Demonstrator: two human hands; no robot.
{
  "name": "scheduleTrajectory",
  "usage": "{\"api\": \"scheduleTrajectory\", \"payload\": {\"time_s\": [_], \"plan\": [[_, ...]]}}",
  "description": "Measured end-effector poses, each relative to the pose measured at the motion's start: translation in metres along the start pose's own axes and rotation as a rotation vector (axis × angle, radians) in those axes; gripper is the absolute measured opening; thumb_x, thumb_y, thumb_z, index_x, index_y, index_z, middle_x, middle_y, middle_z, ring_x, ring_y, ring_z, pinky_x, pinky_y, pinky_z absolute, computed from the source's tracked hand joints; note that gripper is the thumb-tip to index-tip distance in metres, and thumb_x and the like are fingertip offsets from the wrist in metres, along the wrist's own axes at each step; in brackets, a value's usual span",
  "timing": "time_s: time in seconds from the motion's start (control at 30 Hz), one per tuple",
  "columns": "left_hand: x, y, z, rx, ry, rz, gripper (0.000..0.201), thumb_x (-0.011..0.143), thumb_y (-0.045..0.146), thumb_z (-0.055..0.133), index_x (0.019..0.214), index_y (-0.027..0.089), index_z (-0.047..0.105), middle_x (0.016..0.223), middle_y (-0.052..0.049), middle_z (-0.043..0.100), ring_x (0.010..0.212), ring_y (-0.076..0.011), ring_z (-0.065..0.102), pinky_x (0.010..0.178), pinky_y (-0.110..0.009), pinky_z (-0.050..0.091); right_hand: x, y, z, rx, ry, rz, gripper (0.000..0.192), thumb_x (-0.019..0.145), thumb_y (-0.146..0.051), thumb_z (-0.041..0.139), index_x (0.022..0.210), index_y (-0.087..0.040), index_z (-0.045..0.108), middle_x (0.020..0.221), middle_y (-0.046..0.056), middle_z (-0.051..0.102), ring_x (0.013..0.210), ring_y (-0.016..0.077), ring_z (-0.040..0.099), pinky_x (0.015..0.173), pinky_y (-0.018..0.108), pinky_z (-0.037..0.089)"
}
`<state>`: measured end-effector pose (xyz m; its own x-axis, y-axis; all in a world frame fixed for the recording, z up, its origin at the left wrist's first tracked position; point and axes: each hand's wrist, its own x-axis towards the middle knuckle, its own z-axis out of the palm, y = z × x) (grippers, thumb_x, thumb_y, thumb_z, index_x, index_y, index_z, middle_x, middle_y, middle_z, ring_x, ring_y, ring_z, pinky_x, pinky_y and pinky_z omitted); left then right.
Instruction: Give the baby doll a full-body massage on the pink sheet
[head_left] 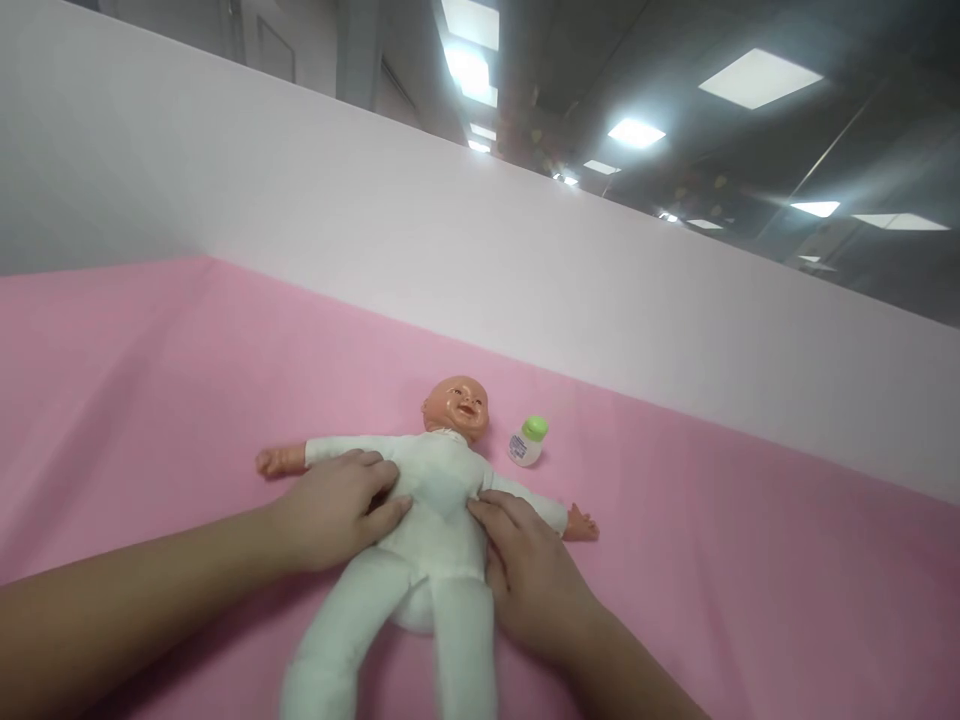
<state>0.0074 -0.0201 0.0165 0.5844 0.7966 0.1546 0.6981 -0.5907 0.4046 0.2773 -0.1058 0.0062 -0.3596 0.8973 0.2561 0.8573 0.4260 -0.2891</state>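
A: Doll [431, 500], head view: flat on back, middle of pink bench [150, 380]. Head toward far wall, legs toward camera.

B: Clothing?

A: White soft suit. Bare plastic head, bare little hands. Arms spread out to both sides, legs spread apart and blurred at lower edge.

B: Left hand [337, 510]?

A: Laid on doll's chest and shoulder, on picture-left side. Fingers spread flat across white fabric, thumb angled toward belly. Grip loose, pressing rather than clamping; nothing pinched that shows.

B: Right hand [529, 575]?

A: Resting along doll's other flank, by hip and waist. Fingertips on fabric just under outstretched arm. Grip likewise flat and wide, palm down, touching suit and bench cloth beside it. Not closed round anything.

B: Forearms?

A: Both bare, coming in from bottom edge, left one long across lower-left corner.

B: Anything else nearby?

A: Small white bottle [527, 441] with green cap and printed label, tilted, just beside doll's head on picture-right. Not touching doll as far as visible. Well apart from both hands.

B: Background?

A: Pale wall panel [525, 250] rising behind bench. Dark ceiling above with lit rectangular ceiling lights [757, 78].

B: Bench cloth?

A: Smooth pink, faint creases only.
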Motion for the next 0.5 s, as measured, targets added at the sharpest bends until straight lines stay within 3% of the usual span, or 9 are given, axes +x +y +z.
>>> {"api": "scheduleTrajectory", "payload": {"time_s": [0.1, 0.2, 0.3, 0.37, 0.5], "plan": [[0.005, -0.007, 0.0, 0.008, 0.015, -0.04, 0.038, 0.095, 0.051, 0.045, 0.075, 0.021, 0.057, 0.081, -0.006, 0.062, 0.082, -0.0279, 0.059, 0.072, -0.038, 0.04, -0.007, -0.009, 0.002, -0.078, -0.046, -0.034, 0.081, 0.077, -0.005, 0.052, 0.155, -0.019, 0.037, 0.155, 0.015, 0.044, 0.141, 0.0325, 0.043, 0.116, 0.055, 0.04], [0.005, -0.012, 0.001, 0.007, 0.021, -0.063, 0.038, 0.095, 0.052, 0.044, 0.078, 0.021, 0.057, 0.086, -0.008, 0.064, 0.087, -0.0301, 0.061, 0.075, -0.04, 0.042, -0.014, -0.02, 0.005, -0.116, -0.065, -0.089, 0.103, 0.068, -0.007, 0.059, 0.162, -0.021, 0.02, 0.168, 0.017, 0.02, 0.148, 0.0421, 0.029, 0.115, 0.066, 0.035], [0.004, -0.017, 0.003, 0.026, 0.019, -0.083, 0.042, 0.096, 0.055, 0.042, 0.085, 0.02, 0.06, 0.095, -0.011, 0.067, 0.094, -0.0336, 0.062, 0.081, -0.045, 0.044, -0.018, -0.032, 0.01, -0.15, -0.051, -0.14, 0.112, 0.062, -0.009, 0.063, 0.162, -0.028, 0.018, 0.171, 0.013, 0.001, 0.148, 0.0518, 0.022, 0.11, 0.075, 0.033], [0.003, -0.02, 0.005, 0.028, 0.008, -0.088, 0.047, 0.097, 0.059, 0.039, 0.093, 0.018, 0.064, 0.104, -0.015, 0.068, 0.101, -0.0362, 0.062, 0.087, -0.049, 0.045, -0.017, -0.036, 0.014, -0.187, -0.004, -0.156, 0.11, 0.061, -0.012, 0.066, 0.161, -0.031, 0.024, 0.171, 0.012, 0.006, 0.143, 0.0536, 0.031, 0.105, 0.076, 0.037], [0.005, -0.029, 0.011, 0.01, -0.03, -0.089, 0.061, 0.096, 0.066, 0.038, 0.122, 0.017, 0.064, 0.137, -0.02, 0.061, 0.13, -0.0413, 0.052, 0.107, -0.059, 0.036, -0.014, -0.038, 0.02, -0.266, 0.136, -0.217, 0.097, 0.063, -0.019, 0.071, 0.154, -0.025, 0.039, 0.164, 0.018, 0.029, 0.126, 0.0496, 0.05, 0.098, 0.073, 0.045]]}}
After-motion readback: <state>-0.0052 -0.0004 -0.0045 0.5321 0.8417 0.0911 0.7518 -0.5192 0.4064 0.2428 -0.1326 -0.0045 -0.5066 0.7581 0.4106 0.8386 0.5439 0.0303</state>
